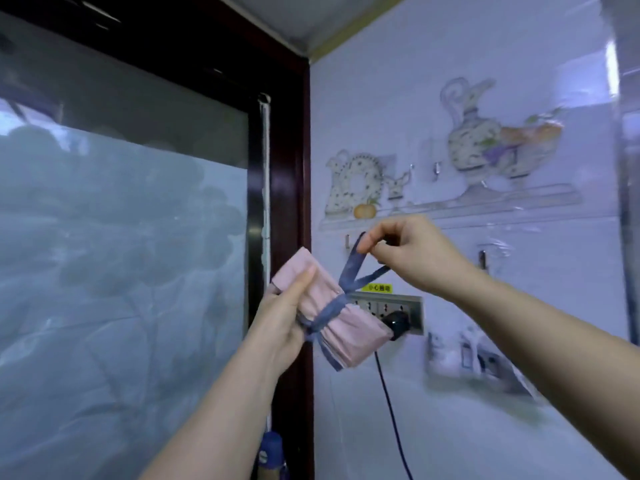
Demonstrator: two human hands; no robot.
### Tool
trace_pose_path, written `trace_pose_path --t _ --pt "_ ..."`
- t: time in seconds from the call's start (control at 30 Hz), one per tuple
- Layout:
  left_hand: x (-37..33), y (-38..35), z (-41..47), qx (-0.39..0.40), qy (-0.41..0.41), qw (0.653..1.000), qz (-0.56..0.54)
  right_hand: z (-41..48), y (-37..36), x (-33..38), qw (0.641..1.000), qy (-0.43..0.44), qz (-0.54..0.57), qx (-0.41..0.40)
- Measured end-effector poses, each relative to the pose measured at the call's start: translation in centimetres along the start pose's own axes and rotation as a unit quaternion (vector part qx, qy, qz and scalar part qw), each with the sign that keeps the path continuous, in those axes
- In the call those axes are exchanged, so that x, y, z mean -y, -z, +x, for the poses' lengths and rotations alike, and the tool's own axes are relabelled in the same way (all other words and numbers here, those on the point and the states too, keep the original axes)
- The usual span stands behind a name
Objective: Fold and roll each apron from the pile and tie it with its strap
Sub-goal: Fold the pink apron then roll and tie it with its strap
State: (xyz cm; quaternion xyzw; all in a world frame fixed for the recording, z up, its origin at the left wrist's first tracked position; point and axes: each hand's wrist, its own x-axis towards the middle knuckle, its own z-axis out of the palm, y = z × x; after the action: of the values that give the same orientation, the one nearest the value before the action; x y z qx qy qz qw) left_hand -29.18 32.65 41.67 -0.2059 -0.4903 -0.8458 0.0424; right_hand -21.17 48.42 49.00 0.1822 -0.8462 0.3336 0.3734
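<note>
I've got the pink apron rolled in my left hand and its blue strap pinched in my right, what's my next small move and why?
Probably pull the strap away with your right hand while your left hand steadies the apron roll. The strap already circles the roll's middle, but a wide loop stands above it, so the tie seems not yet snug.

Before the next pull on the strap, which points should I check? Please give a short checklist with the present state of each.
1. Left hand grips the rolled apron: ok.
2. Right hand pinches the strap above the roll: ok.
3. Strap wraps the middle of the roll: ok.
4. Knot is closed tight: cannot tell.
5. Roll is clear of the plug behind it: cannot tell; they overlap in view.
</note>
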Motion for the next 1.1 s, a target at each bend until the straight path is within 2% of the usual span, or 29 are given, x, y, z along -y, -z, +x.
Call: trace_pose_path --t 0.07,0.17,0.27,0.37,0.5,0.6,0.67,0.77,0.93,1.1 --pt "0.5 -2.4 0.0 0.051 -0.011 0.999 0.009 0.6 2.3 -1.1 0.99 0.025 -0.14 -0.003" --pt "0.9 -4.9 0.2 0.105 -0.028 0.994 0.03 1.4 5.7 -2.3 0.963 0.045 -0.264 -0.027" --pt "1.4 -6.7 0.4 0.137 -0.058 0.987 0.056 1.7 8.6 -3.8 0.954 0.006 -0.297 -0.037" --pt "2.7 -8.2 0.7 0.169 -0.028 0.981 0.094 1.2 9.4 -6.2 0.947 -0.031 -0.318 -0.021" --pt "4.5 -9.5 1.0 0.183 0.078 0.979 0.031 0.6 10.5 -7.7 0.943 -0.054 -0.327 0.028" --pt "5.3 -10.9 1.4 0.189 0.103 0.976 -0.022 1.2 12.4 -7.3 0.952 -0.078 -0.294 0.032" --pt "6.3 -11.9 1.9 0.188 0.114 0.975 -0.037 2.1 13.2 -7.6 0.943 -0.076 -0.321 0.039" --pt "8.7 -13.0 2.8 0.161 0.122 0.979 -0.029 3.5 13.0 -9.4 0.905 -0.065 -0.413 0.079" --pt "11.8 -13.7 4.6 0.128 0.141 0.981 -0.042 5.2 12.1 -13.1 0.811 -0.026 -0.569 0.134" --pt "12.7 -14.2 5.5 0.137 0.153 0.977 -0.055 6.3 11.8 -13.4 0.754 -0.012 -0.632 0.182"
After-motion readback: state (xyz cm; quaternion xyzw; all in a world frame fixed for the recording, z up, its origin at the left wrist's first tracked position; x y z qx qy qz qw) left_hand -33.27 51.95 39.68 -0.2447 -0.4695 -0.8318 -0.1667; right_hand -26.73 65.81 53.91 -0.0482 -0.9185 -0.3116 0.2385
